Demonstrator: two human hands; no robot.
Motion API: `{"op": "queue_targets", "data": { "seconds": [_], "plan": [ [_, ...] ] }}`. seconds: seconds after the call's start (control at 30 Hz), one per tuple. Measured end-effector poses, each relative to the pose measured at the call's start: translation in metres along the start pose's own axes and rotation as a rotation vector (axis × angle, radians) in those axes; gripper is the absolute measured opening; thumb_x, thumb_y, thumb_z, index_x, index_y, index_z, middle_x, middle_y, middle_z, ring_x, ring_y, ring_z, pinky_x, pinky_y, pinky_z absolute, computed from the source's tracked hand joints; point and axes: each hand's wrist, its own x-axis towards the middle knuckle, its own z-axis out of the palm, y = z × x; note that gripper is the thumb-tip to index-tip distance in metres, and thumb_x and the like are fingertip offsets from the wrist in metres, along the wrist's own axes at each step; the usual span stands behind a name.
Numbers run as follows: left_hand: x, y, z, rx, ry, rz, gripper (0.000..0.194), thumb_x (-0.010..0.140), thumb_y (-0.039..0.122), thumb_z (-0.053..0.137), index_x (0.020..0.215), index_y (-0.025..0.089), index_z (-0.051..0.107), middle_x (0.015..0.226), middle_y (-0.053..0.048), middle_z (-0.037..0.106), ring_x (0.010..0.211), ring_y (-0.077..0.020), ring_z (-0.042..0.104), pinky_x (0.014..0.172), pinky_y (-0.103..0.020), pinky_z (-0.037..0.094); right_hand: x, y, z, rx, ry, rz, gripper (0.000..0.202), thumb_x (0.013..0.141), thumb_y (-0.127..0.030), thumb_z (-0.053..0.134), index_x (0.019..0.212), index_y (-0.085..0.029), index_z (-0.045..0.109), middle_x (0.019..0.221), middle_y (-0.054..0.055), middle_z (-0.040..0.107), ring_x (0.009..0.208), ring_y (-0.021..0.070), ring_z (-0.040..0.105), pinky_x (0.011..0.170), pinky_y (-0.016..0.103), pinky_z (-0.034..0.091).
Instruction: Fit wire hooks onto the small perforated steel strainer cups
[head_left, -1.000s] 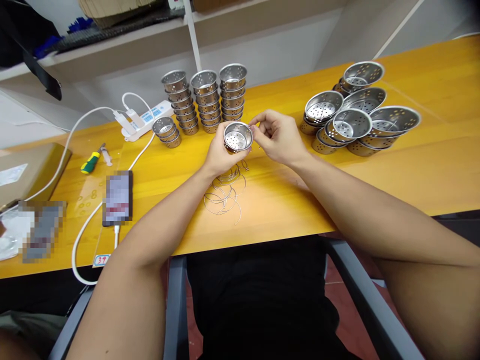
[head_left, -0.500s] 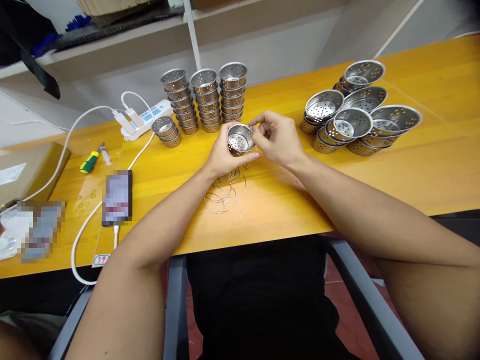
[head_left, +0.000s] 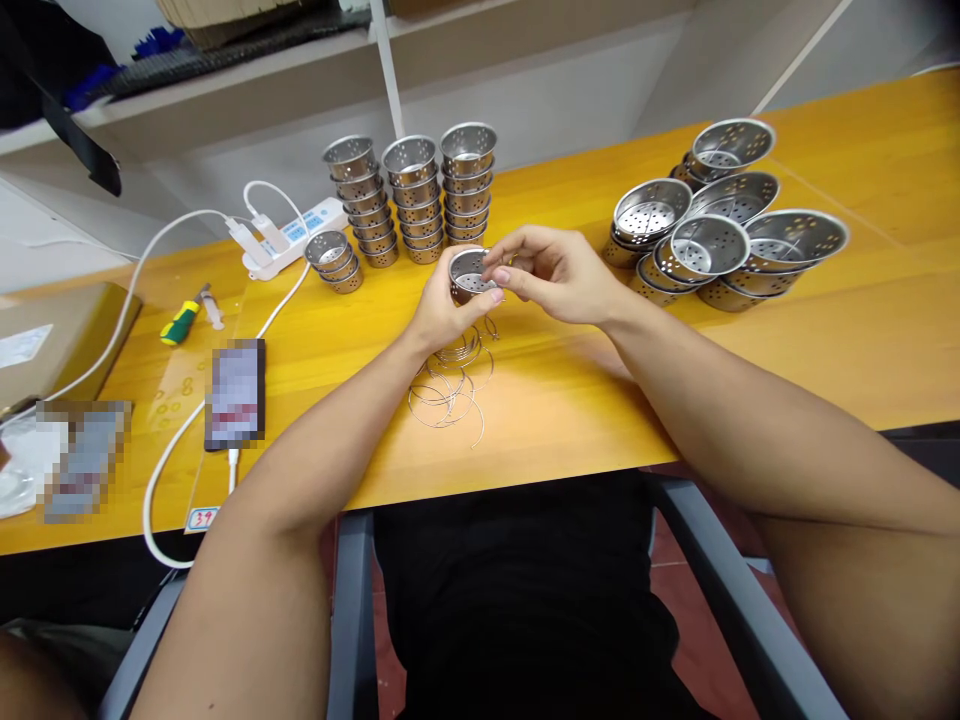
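Observation:
My left hand (head_left: pixel 442 312) is wrapped round a small perforated metal cup (head_left: pixel 466 270), its mouth tilted up. At the cup's right rim, the fingers and thumb of my right hand (head_left: pixel 551 275) come together in a pinch. Those fingertips cover part of the rim, and whatever is between them is too small to make out. Below the hands, a loose coil of thin metal wire (head_left: pixel 450 392) lies on the table, partly behind my left hand.
Stacks of perforated cups (head_left: pixel 411 190) stand behind my hands, with a shorter stack (head_left: pixel 330 258) to their left. More nested cups (head_left: pixel 705 245) lie to the right. Leftward are a power strip (head_left: pixel 296 240), a phone (head_left: pixel 235 395) on a white cable, a screwdriver (head_left: pixel 180 325) and a cardboard box (head_left: pixel 67 340).
My right hand has shifted left over the cup's rim, covering more of it, and its fingers have straightened somewhat. The left hand and cup have moved slightly left.

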Motion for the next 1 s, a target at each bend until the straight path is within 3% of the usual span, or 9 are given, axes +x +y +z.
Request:
{"op": "queue_targets", "data": {
  "seconds": [0.23,0.37,0.57,0.9,1.0],
  "plan": [
    [0.001,-0.002,0.004,0.028,-0.011,0.013,0.094,0.075,0.08,0.102,0.143,0.028,0.063,0.139,-0.008,0.075,0.133,-0.0321,0.079,0.128,-0.054,0.06,0.003,0.009,-0.001,0.087,0.034,0.032,0.066,0.077,-0.086,0.1,0.094,-0.029,0.071,0.07,-0.002,0.062,0.059,0.0173,0.055,0.052,0.035,0.047],
    [0.0,-0.007,0.003,0.075,-0.014,0.022,0.088,0.08,0.068,0.102,0.146,0.026,0.062,0.138,-0.009,0.074,0.135,-0.0332,0.077,0.131,-0.056,0.057,0.003,0.01,-0.002,0.096,0.015,0.042,0.066,0.076,-0.082,0.103,0.092,-0.027,0.071,0.069,-0.001,0.066,0.055,0.0155,0.057,0.049,0.033,0.047],
    [0.0,-0.025,-0.001,0.184,-0.086,0.145,0.084,0.093,0.066,0.09,0.155,0.026,0.05,0.145,-0.01,0.07,0.137,-0.032,0.074,0.13,-0.056,0.056,0.002,0.008,-0.002,0.159,-0.012,0.049,0.064,0.072,-0.077,0.108,0.087,-0.025,0.074,0.064,-0.001,0.067,0.052,0.0145,0.055,0.045,0.032,0.043],
    [0.002,-0.03,-0.004,0.242,-0.11,0.235,0.079,0.097,0.059,0.088,0.157,0.026,0.048,0.141,-0.01,0.072,0.132,-0.0302,0.076,0.126,-0.054,0.06,0.002,0.009,-0.002,0.137,-0.012,0.074,0.063,0.071,-0.077,0.109,0.084,-0.025,0.075,0.065,0.001,0.066,0.057,0.0157,0.052,0.051,0.034,0.04],
    [0.002,-0.036,-0.005,0.226,-0.117,0.245,0.08,0.099,0.058,0.087,0.16,0.027,0.046,0.143,-0.009,0.07,0.135,-0.0303,0.076,0.128,-0.055,0.058,0.0,0.008,0.0,0.044,0.024,0.05,0.064,0.075,-0.084,0.103,0.085,-0.026,0.077,0.071,0.003,0.068,0.064,0.0189,0.055,0.056,0.037,0.046]
  ]
}}
